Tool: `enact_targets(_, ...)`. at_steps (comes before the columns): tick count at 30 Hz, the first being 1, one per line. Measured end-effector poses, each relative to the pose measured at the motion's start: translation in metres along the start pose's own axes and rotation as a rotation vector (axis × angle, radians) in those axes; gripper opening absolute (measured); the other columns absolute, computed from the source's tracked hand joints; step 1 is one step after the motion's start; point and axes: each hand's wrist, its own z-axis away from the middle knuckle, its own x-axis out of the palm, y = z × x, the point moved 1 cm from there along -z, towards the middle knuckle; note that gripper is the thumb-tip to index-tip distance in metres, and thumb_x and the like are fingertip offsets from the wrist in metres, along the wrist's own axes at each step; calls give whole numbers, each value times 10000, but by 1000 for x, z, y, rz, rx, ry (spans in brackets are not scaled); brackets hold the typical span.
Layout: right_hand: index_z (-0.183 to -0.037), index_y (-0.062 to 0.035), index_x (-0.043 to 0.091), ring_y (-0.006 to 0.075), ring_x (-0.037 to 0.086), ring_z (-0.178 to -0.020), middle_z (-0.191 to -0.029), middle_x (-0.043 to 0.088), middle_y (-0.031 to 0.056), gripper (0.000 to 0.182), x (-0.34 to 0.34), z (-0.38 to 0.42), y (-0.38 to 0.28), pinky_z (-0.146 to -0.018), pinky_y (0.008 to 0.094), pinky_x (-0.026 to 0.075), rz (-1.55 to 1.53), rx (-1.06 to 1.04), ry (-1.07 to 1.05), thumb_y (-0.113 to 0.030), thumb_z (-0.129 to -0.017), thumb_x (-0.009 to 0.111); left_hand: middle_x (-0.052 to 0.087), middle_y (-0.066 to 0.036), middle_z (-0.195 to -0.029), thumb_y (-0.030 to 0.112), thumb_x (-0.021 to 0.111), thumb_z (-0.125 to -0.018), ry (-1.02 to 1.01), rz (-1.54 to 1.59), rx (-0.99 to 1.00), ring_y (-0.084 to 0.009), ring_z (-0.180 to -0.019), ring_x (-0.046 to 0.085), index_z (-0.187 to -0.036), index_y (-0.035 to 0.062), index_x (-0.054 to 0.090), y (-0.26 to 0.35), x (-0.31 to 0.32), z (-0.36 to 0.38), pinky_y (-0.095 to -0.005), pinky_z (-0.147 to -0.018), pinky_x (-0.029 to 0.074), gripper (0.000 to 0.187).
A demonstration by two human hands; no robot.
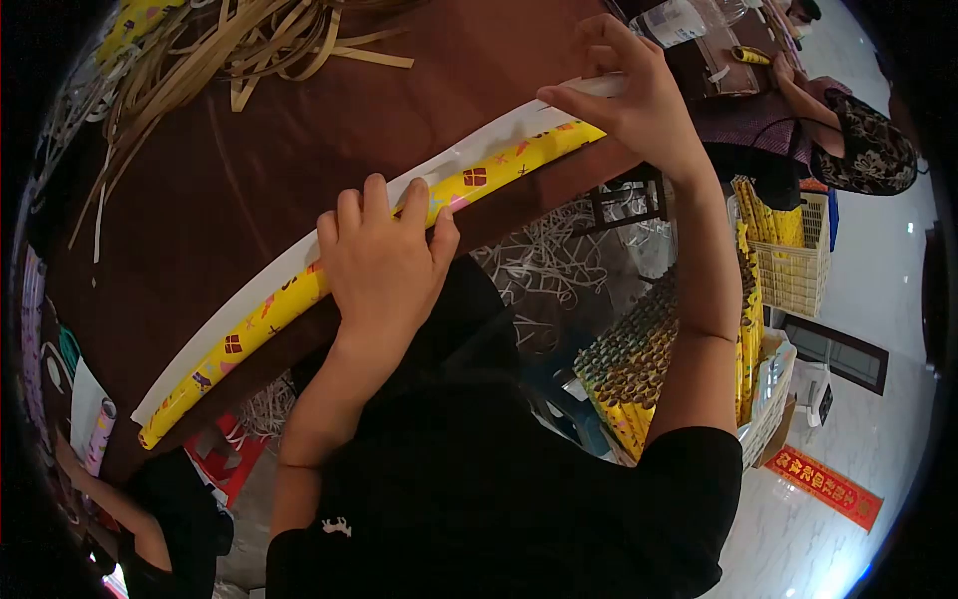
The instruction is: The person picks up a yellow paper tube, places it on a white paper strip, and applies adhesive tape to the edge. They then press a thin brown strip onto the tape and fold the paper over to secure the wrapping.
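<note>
A sheet of yellow patterned wrapping paper point(499, 168), partly rolled into a long tube, lies along the near edge of the brown table. Its white underside point(235, 275) shows as a strip on the far side. My left hand point(379, 250) rests over the middle of the roll, fingers spread and lying on the paper, thumb to the right. My right hand point(639, 105) is at the roll's right end, thumb apart from its bent fingers, gripping nothing that I can see. Whether its palm touches the paper is hidden.
Tan strips point(289, 40) lie tangled on the brown table point(299, 140). White string scraps point(549, 260) are below its edge. Bundled yellow tubes point(639, 349) and a cream basket point(793, 270) stand at right. Co-workers handle rolls at far left and upper right, near a plastic bottle point(674, 20).
</note>
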Motion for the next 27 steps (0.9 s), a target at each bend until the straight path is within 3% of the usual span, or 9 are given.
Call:
enact_targets(2,-1000,-21,503,56,635,-663,-662,641,62,383,-2,-3,-5,-540,197,453,-17,14,-5,-93,-770,802,514,-75,-883,285,641,-814,212,-19,79,-241,-797,497,-941,73,669,0,5,-3,-370,-674,385,248)
enact_targets(12,-998,-18,499,61,644,-679,-672,642,58,388,-8,-9,-29,-569,204,469,-109,85,-36,-100,-770,802,551,-56,-858,248,642,-799,177,46,129,-234,-779,511,-890,37,660,-1,13,-7,-370,-678,382,230)
enact_targets(26,-999,-12,502,57,637,-664,-663,634,47,390,-13,-7,-29,-551,204,456,-34,16,-53,-94,-766,803,545,-48,-922,306,638,-815,139,12,82,-227,-805,517,-1012,118,673,0,13,-4,-383,-692,370,274)
enact_targets(27,-1014,-45,553,149,633,-731,-714,627,48,452,-9,-2,-12,-736,297,416,27,28,-8,-261,-721,821,545,-48,-922,306,638,-815,140,14,81,-227,-805,517,-1012,118,673,0,14,-4,-383,-692,370,274)
